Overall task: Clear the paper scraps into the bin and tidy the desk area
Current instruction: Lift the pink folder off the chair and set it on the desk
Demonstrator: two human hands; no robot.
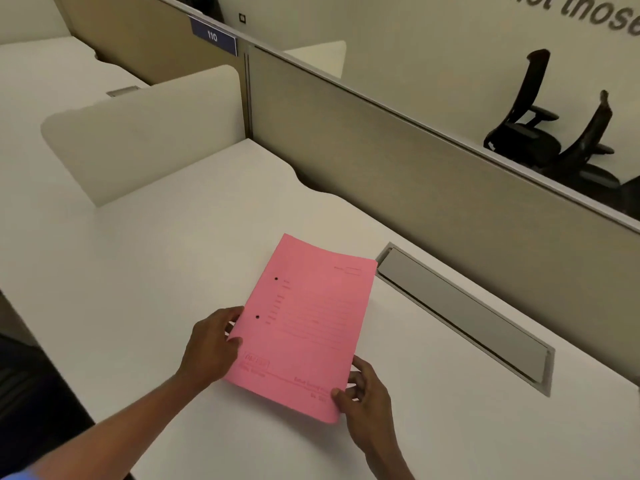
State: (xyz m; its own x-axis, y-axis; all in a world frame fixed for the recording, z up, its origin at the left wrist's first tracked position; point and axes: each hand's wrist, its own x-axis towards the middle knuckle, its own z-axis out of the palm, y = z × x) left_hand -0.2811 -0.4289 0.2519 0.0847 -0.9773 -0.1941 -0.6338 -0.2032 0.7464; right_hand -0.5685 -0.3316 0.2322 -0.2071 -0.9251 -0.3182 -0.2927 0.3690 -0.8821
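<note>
A pink paper folder (304, 323) with two punched holes and faint printed text lies on the white desk (156, 271), slightly bowed at its far end. My left hand (211, 344) grips its left edge, thumb on top. My right hand (363, 393) pinches its near right corner. No paper scraps and no bin show in this view.
A grey cable-tray flap (464, 317) is set into the desk right of the folder. A beige partition (415, 174) runs behind it, a cream side divider (145, 133) stands at left. Two black office chairs (550, 133) sit beyond the partition. A sign reads 110 (212, 36).
</note>
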